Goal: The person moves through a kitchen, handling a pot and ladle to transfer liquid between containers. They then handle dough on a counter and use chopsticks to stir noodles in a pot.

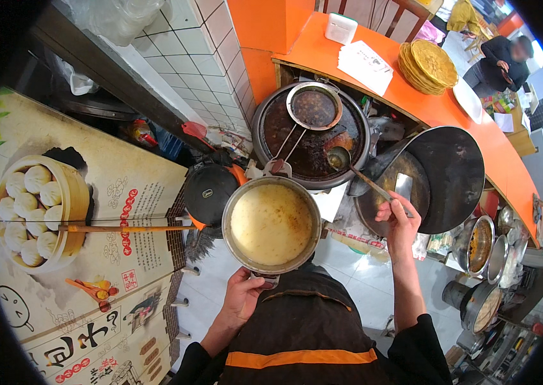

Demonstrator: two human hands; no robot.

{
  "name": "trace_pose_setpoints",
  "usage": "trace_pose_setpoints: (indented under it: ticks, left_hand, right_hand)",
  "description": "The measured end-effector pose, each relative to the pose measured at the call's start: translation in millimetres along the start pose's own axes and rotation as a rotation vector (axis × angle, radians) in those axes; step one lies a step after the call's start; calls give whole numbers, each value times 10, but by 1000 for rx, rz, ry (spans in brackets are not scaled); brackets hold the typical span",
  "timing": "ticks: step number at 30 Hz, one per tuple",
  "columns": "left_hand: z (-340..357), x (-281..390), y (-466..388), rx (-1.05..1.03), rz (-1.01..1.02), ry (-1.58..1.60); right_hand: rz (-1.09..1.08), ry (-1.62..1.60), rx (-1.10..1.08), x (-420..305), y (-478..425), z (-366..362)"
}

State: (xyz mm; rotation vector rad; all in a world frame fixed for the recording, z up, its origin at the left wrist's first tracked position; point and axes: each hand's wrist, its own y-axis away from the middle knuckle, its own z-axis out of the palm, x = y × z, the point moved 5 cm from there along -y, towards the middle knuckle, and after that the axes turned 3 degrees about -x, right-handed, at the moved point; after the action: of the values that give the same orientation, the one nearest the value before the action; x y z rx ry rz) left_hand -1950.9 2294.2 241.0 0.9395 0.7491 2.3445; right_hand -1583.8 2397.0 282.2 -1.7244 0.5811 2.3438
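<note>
My left hand (pixel 242 294) grips the near side handle of a metal pot (pixel 226 224). Cloudy yellowish broth (pixel 271 224) with brown specks fills much of it. The pot's far handle is at the near edge of a large round pot (pixel 258 139) of dark brown liquid; I cannot tell whether they touch. In my right hand (pixel 401 219) is the handle of a ladle (pixel 370 180). Its bowl is over the dark liquid at the right side and seems to hold some liquid. A round strainer (pixel 314 107) sits across the large pot, its wire handle pointing towards me.
Right of the large pot stand a large black pan-like vessel (pixel 454 187) and a cleaver (pixel 403 186). An orange counter (pixel 300 48) curves behind, with wicker baskets (pixel 429 65). A printed folding screen (pixel 146 173) borders the left. Another person (pixel 493 67) stands beyond the counter.
</note>
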Motion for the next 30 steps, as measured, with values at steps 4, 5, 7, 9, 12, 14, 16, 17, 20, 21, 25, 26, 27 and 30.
trace_pose_setpoints:
  ticks: [4,5,7,9,12,14,16,17,20,21,25,26,27,30]
  left_hand:
    - [12,10,1,-8,-8,-2]
    - [18,12,0,-7,-11,0]
    - [29,19,0,-6,-16,3]
    - [2,7,0,-4,-11,-23]
    - [-39,-7,-7,-11,-10,-32]
    - [-47,-4,-6,-8,-9,-31]
    - [-38,-7,-3,3,-4,-31]
    - [-32,-4,4,6,-2,-30]
    - [-12,7,16,17,-2,-26]
    - [-9,4,15,20,-5,-22]
    - [8,-3,17,0,-8,-18]
    - [4,-4,11,5,-8,-20]
    - [-8,-11,4,11,-8,-22]
    - [-26,-28,-6,1,-9,-27]
  right_hand:
    - [29,-59,-23,108,28,96]
    - [45,-69,-26,127,35,131]
    - [78,-90,-32,160,42,209]
    - [114,-126,-30,214,37,293]
    - [156,-154,-41,278,30,408]
    - [187,-192,-33,326,11,449]
    - [219,-241,-29,365,-17,466]
    - [234,-272,-29,384,-32,468]
    - [246,-310,-35,370,-55,460]
    - [243,-313,-38,351,-56,451]
    - [198,-262,-40,209,-39,408]
    - [184,-257,-46,153,-22,405]
    - [172,-250,-53,105,-1,401]
    - [166,-204,-97,-7,119,374]
